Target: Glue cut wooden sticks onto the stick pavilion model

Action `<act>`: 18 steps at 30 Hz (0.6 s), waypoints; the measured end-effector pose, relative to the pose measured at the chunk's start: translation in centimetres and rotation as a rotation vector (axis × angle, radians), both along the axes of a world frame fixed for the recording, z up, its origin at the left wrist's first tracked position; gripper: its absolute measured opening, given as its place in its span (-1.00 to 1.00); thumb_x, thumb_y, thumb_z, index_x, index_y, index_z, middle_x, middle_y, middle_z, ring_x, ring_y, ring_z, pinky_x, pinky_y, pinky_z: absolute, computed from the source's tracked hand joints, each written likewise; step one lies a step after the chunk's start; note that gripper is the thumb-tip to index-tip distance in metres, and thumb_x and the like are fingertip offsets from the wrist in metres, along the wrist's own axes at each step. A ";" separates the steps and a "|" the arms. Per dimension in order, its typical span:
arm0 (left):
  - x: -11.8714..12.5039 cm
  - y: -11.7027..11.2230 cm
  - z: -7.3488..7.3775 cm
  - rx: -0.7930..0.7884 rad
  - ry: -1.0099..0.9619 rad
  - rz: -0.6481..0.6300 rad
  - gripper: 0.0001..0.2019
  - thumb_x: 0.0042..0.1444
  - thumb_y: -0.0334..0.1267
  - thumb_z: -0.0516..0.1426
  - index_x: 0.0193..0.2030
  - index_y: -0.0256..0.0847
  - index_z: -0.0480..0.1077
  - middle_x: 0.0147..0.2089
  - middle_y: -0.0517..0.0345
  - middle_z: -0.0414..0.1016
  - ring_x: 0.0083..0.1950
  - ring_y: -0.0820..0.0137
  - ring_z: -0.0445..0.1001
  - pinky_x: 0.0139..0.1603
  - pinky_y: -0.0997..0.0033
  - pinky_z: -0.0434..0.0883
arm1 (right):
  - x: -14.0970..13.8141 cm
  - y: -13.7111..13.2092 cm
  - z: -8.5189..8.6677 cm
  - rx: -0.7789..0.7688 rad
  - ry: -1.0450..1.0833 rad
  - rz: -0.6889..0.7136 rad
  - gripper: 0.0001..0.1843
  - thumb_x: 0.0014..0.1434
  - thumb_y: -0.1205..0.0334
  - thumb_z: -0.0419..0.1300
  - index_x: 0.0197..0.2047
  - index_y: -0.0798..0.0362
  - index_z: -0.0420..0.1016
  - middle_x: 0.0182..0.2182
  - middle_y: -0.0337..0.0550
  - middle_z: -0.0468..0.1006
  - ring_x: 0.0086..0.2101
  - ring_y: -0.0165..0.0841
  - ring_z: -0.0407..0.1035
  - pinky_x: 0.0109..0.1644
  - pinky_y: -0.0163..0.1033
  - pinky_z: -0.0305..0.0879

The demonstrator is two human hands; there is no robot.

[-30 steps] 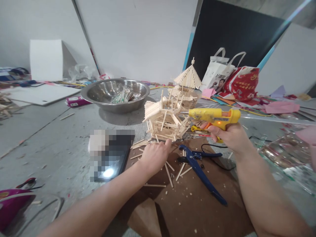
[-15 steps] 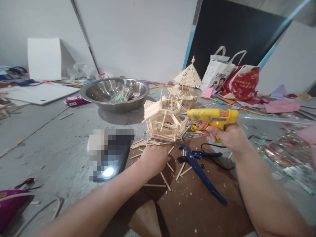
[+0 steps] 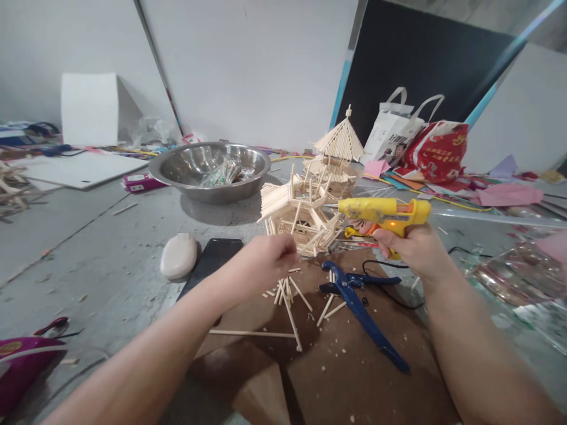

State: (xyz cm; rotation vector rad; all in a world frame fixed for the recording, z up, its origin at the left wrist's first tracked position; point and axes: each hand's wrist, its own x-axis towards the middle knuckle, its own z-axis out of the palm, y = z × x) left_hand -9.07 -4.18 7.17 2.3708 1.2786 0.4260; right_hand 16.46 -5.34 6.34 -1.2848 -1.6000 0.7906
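My left hand (image 3: 266, 260) is closed in a fist just in front of the stick-built model (image 3: 301, 215), and a fan of thin wooden sticks (image 3: 286, 295) spreads from under its fingers down to the brown board (image 3: 336, 372). My right hand (image 3: 414, 248) grips a yellow glue gun (image 3: 383, 211) with its orange light on. The nozzle points left and nearly touches the model's right side. A second stick model with a pointed roof (image 3: 339, 141) stands right behind the first.
Blue cutters (image 3: 361, 301) and a black cord lie on the board below the gun. A dark phone (image 3: 212, 260) and a white oval object (image 3: 178, 255) sit to the left. A steel bowl (image 3: 208, 168) stands behind them, with bags (image 3: 436, 150) and coloured paper at back right.
My left hand has lifted from the board beside the model's base and closed, drawing sticks up with it. The glue gun has barely moved.
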 end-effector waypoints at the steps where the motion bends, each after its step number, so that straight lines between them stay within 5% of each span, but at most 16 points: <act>1: -0.3 0.3 0.3 0.001 -0.058 0.064 -0.81 0.01 -0.21 -0.05 -0.48 -0.23 0.29 -0.56 0.20 0.38 -0.58 0.53 0.25 -0.54 0.54 0.15 | 0.0 0.0 0.0 0.004 0.001 0.001 -0.78 -0.09 0.08 0.17 -0.40 0.05 0.40 -0.52 -0.21 0.43 -0.71 -0.53 0.15 -0.66 -0.32 0.13; 6: -0.6 2.2 -1.9 -0.047 -0.298 0.303 -0.81 -0.01 -0.19 -0.04 -0.50 -0.23 0.27 -0.56 0.23 0.40 -0.67 0.59 0.24 -0.58 0.56 0.17 | -0.2 0.0 0.0 0.011 0.022 -0.002 -0.80 -0.09 0.09 0.17 -0.41 0.03 0.40 -0.49 -0.21 0.45 -0.72 -0.54 0.15 -0.68 -0.33 0.12; 11: -0.1 3.5 -4.7 -0.148 -0.472 0.363 -0.86 -0.02 -0.21 0.00 -0.41 -0.23 0.27 -0.45 0.19 0.46 -0.73 0.62 0.23 -0.67 0.58 0.17 | -0.2 -0.1 0.1 0.024 0.021 -0.009 -0.82 -0.09 0.11 0.18 -0.41 0.03 0.39 -0.48 -0.21 0.45 -0.71 -0.54 0.15 -0.68 -0.34 0.12; 18: 0.7 3.6 -5.0 -0.515 -0.801 0.364 -0.88 -0.02 -0.26 0.04 -0.38 -0.27 0.28 -0.34 0.10 0.46 -0.76 0.65 0.22 -0.76 0.59 0.16 | -0.4 -0.2 0.4 0.045 -0.006 0.008 -0.79 -0.07 0.09 0.16 -0.42 0.06 0.37 -0.47 -0.20 0.45 -0.71 -0.55 0.16 -0.66 -0.33 0.15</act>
